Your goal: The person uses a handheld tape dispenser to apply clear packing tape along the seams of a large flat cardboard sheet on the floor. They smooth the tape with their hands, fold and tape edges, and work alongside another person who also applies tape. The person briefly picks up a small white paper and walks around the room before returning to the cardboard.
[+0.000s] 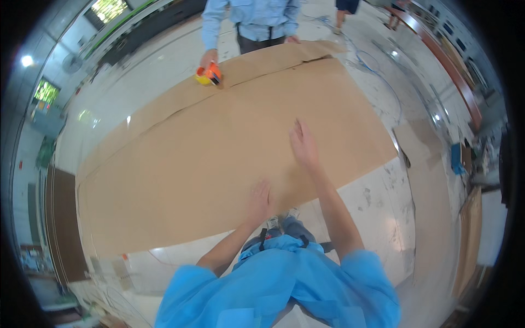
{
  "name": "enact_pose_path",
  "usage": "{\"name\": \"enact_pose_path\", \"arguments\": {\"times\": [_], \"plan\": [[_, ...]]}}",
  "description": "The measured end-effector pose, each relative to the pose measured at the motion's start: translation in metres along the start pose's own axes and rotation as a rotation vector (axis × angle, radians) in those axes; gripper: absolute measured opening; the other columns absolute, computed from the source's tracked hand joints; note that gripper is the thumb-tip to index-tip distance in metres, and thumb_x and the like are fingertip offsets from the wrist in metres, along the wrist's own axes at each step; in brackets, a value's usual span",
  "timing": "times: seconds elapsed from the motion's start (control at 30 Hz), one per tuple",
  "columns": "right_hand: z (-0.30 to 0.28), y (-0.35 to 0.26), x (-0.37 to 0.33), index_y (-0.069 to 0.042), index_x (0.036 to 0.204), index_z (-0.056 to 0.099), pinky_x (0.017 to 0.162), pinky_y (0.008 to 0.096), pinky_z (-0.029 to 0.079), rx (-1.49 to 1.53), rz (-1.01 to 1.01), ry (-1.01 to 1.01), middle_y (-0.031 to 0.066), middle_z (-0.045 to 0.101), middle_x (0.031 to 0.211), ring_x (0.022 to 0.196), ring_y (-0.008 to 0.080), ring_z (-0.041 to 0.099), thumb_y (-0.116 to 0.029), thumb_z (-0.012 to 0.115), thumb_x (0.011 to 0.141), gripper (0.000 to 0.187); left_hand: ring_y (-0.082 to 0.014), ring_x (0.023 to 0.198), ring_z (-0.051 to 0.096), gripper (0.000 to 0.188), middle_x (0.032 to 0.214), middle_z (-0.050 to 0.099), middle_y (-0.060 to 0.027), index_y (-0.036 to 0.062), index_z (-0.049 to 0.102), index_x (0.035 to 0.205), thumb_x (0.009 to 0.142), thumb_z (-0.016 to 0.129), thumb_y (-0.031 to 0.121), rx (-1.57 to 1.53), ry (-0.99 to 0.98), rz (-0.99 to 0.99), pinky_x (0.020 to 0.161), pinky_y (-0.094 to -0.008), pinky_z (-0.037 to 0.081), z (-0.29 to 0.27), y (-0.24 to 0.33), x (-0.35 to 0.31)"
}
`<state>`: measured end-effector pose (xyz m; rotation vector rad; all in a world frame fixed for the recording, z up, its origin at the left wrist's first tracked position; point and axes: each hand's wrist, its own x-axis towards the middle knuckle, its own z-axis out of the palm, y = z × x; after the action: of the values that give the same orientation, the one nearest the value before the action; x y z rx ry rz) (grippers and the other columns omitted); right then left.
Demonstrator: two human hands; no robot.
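Note:
A large brown cardboard sheet [180, 158] lies in front of me. Close to its near edge is my left hand [261, 200], slightly blurred, fingers stretched out and nothing in it. My right hand [303, 143] reaches further in over the sheet, its fingers extended together, holding nothing. Whether either palm touches the cardboard I cannot tell. Along the far side a long seam [205, 100] divides off a strip of cardboard. There a co-worker's hand [208, 58] grips an orange tape dispenser [213, 73] with a yellow tape roll.
Across the sheet stands the co-worker in a light blue shirt [252, 19]. A blue cable [377, 74] trails over the pale floor [377, 202] at the right. Further right lies another cardboard strip [432, 218]. A brown panel [63, 218] stands on the left.

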<state>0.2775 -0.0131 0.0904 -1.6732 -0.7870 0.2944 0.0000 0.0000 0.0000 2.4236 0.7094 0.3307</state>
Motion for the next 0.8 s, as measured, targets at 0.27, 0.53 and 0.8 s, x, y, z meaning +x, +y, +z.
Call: {"name": "enact_pose_path", "arguments": {"times": [0.27, 0.53, 0.8], "plan": [[0.106, -0.032, 0.095, 0.003, 0.144, 0.05, 0.109, 0.0457, 0.047, -0.408, -0.161, -0.301, 0.0257, 0.061, 0.139, 0.13, 0.0383, 0.058, -0.031, 0.058, 0.102, 0.054, -0.0284, 0.108, 0.069, 0.038, 0.128, 0.068, -0.0172, 0.0051, 0.061, 0.136, 0.099, 0.063, 0.013, -0.391, 0.196, -0.481, 0.09, -0.0389, 0.055, -0.066, 0.022, -0.12], [0.216, -0.005, 0.24, -0.012, 0.134, 0.055, 0.098, 0.0497, 0.05, -0.697, -0.474, -0.556, 0.0182, 0.063, 0.119, 0.119, 0.037, 0.06, -0.017, 0.053, 0.101, 0.033, -0.0226, 0.1, 0.069, 0.034, 0.118, 0.068, -0.0162, -0.0007, 0.061, 0.135, 0.102, 0.057, 0.007, -0.373, 0.565, -0.923, 0.088, -0.0358, 0.056, -0.077, 0.016, -0.192], [0.303, 0.058, 0.302, -0.015, 0.129, 0.06, 0.1, 0.0497, 0.049, -0.743, -0.674, -0.411, 0.0143, 0.058, 0.134, 0.127, 0.0328, 0.056, -0.023, 0.061, 0.097, 0.033, -0.024, 0.098, 0.071, 0.033, 0.118, 0.068, -0.0179, -0.0027, 0.058, 0.135, 0.104, 0.057, 0.009, -0.379, 0.505, -1.038, 0.087, -0.0354, 0.058, -0.066, 0.036, -0.219]]}}
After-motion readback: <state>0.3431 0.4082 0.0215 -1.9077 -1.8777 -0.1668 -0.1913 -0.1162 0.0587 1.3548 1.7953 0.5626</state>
